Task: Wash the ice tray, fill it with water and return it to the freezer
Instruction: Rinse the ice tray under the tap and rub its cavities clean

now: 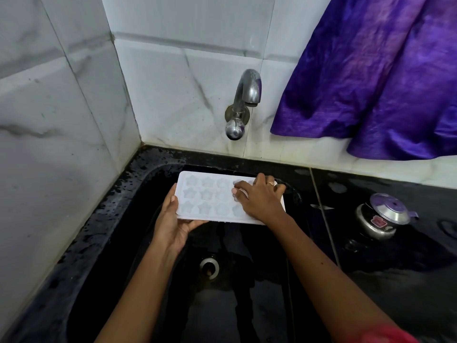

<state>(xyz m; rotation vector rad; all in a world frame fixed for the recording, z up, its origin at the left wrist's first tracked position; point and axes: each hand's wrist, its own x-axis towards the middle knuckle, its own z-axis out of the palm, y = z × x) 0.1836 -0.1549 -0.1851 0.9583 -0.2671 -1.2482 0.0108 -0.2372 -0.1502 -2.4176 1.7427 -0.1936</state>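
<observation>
Ice tray (207,196), white with star-shaped moulds, is held roughly level over the black sink (116,256), below and in front of the tap (247,95). No water shows at the spout. Left hand (173,219) grips the tray's left end: thumb on the top rim, fingers underneath. Right hand (259,196) lies on top of the right end with bent fingers (237,188) pressed into the moulds; cannot tell whether it hooks the far rim or only presses. Judgement: washing step, rubbing the moulds. Filling is not yet done, and no freezer is in view.

Risks from here:
- Slip: the tray looks wet and only the left hand clearly holds it, at one end. A hard push from the right hand could tip it out into the sink toward the drain (209,267).
- Flex: thin plastic carried at one end may bend or crack under scrubbing pressure.
- Splash: opening the tap hard over shallow moulds would spray the wet bench (408,273), the small metal pot (382,217) and the purple cloth (371,82) hanging beside the tap.
- Spill later: a full tray tilted in carrying loses water, so it needs both ends supported and kept flat.
</observation>
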